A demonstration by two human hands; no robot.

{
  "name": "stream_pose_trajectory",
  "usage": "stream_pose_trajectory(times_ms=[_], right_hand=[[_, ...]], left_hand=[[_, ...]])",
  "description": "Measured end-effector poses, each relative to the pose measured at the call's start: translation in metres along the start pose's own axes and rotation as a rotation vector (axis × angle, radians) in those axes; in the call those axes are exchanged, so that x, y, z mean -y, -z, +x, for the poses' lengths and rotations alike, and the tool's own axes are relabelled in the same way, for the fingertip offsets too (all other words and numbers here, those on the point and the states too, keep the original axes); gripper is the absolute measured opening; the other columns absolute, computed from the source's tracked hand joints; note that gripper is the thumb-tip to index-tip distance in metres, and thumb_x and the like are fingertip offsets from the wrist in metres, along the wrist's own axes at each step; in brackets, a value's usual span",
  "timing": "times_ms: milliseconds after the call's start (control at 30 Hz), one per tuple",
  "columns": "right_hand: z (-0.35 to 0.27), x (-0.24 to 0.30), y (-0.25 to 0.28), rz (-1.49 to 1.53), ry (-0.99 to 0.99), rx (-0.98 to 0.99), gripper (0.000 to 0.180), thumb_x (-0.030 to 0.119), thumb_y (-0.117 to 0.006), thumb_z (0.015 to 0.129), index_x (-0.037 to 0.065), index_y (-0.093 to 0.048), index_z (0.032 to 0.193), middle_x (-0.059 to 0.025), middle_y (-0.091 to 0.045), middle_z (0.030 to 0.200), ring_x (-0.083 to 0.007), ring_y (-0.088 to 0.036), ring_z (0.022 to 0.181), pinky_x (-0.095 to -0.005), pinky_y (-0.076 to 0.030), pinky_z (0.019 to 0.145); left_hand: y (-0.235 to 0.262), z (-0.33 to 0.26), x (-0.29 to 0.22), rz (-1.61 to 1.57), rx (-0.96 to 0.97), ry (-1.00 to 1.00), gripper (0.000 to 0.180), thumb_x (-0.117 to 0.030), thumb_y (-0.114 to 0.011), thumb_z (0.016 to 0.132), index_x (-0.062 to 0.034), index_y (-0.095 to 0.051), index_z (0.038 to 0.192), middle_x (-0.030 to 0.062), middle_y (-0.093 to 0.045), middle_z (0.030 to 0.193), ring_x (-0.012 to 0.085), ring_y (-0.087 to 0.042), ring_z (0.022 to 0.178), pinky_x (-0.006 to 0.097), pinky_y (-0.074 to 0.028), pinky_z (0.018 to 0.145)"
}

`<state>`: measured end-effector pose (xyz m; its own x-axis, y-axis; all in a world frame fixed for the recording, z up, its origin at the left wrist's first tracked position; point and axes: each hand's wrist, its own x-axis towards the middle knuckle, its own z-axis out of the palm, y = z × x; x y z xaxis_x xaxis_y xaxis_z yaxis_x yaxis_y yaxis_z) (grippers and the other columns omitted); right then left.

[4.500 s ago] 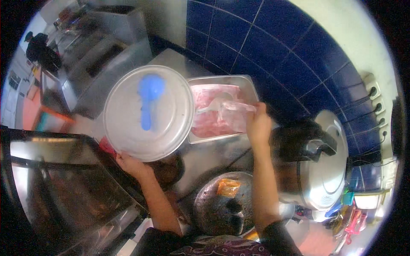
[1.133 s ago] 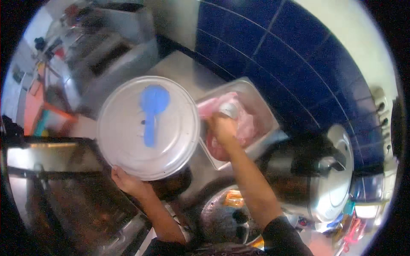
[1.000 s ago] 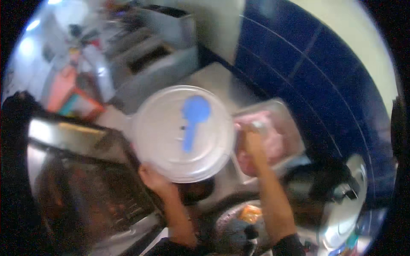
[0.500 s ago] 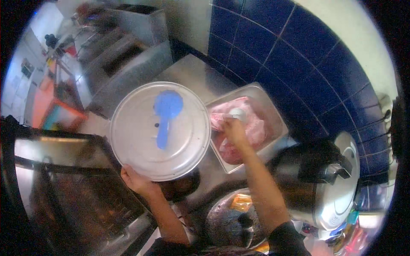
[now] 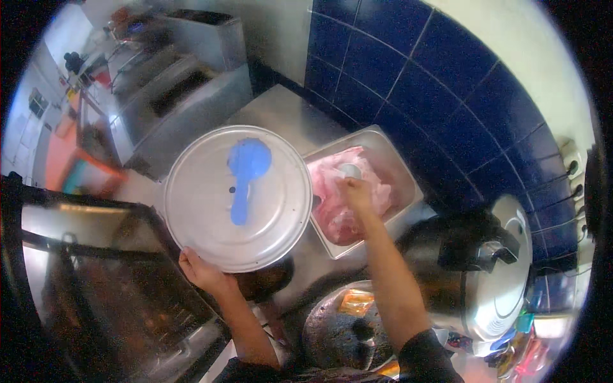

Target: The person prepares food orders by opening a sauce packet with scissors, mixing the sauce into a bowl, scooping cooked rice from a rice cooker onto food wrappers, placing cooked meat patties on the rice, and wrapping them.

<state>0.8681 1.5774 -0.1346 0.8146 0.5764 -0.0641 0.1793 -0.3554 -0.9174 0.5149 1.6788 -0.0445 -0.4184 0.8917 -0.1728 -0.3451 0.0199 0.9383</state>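
Observation:
My left hand (image 5: 203, 271) grips the near-left rim of a big round metal lid (image 5: 274, 220), which has a small dark hole near its middle. On the lid lies a flat blue spoon-shaped thing (image 5: 249, 163), its handle end toward me. Just right of the lid is a rectangular metal pan (image 5: 402, 159) holding a crumpled pink, filmy mass (image 5: 335, 220), perhaps a bag or cloth. My right hand (image 5: 357, 193) reaches into the pan, its fingers closed at a small pale round thing (image 5: 350, 170) whose kind I cannot make out.
A large dark cooker with a pale lid (image 5: 498, 281) stands to the right, below the blue tiled wall (image 5: 440, 76). Nearer me is a dented round metal lid (image 5: 325, 319) with an orange label. A dark glass-topped case (image 5: 108, 287) fills the left.
My right hand has shifted slightly within the pan, and the pink mass has changed shape around it. The lid and my left hand stay nearly where they were; the view has turned a little.

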Motion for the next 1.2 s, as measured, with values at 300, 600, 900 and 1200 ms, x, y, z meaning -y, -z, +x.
stream_pose_trajectory(times_ms=[300, 600, 900, 1200], right_hand=[[0.014, 0.062, 0.029, -0.380, 0.117, -0.039, 0.026, 0.028, -0.081, 0.079, 0.004, -0.077, 0.087, -0.0069, -0.073, 0.074, -0.0133, -0.064, 0.064, -0.0322, -0.051, 0.063], [0.001, 0.022, 0.003, -0.277, 0.271, 0.165, 0.041, 0.047, -0.069, 0.086, 0.010, -0.077, 0.101, -0.0137, -0.075, 0.090, -0.0277, -0.071, 0.080, -0.0355, -0.054, 0.077], [-0.033, 0.079, -0.032, -0.810, 0.241, 0.226, 0.036, 0.042, -0.062, 0.088, 0.017, -0.073, 0.112, -0.0123, -0.064, 0.123, -0.0301, -0.057, 0.119, -0.0552, -0.039, 0.099], [-0.035, 0.050, -0.043, -0.929, 0.426, 0.113, 0.027, 0.034, -0.060, 0.090, 0.015, -0.074, 0.102, -0.0072, -0.066, 0.118, -0.0284, -0.060, 0.112, -0.0531, -0.041, 0.097]], left_hand=[[0.004, 0.000, 0.004, -0.054, 0.002, 0.021, 0.031, -0.022, -0.051, 0.103, 0.0019, -0.052, 0.122, 0.0176, -0.061, 0.120, 0.0278, -0.060, 0.107, 0.040, -0.050, 0.095], [0.013, -0.001, -0.008, -0.094, 0.054, 0.002, 0.028, -0.024, -0.051, 0.103, -0.0005, -0.052, 0.120, 0.0152, -0.061, 0.121, 0.0274, -0.061, 0.107, 0.042, -0.050, 0.096], [0.021, 0.005, -0.018, 0.015, -0.007, -0.017, 0.039, -0.027, -0.051, 0.102, 0.0037, -0.049, 0.127, 0.0197, -0.057, 0.125, 0.0307, -0.059, 0.112, 0.045, -0.049, 0.100], [0.012, 0.001, -0.023, -0.065, 0.011, -0.028, 0.036, -0.023, -0.050, 0.102, 0.0049, -0.047, 0.125, 0.0194, -0.057, 0.122, 0.0297, -0.058, 0.110, 0.044, -0.048, 0.098]])
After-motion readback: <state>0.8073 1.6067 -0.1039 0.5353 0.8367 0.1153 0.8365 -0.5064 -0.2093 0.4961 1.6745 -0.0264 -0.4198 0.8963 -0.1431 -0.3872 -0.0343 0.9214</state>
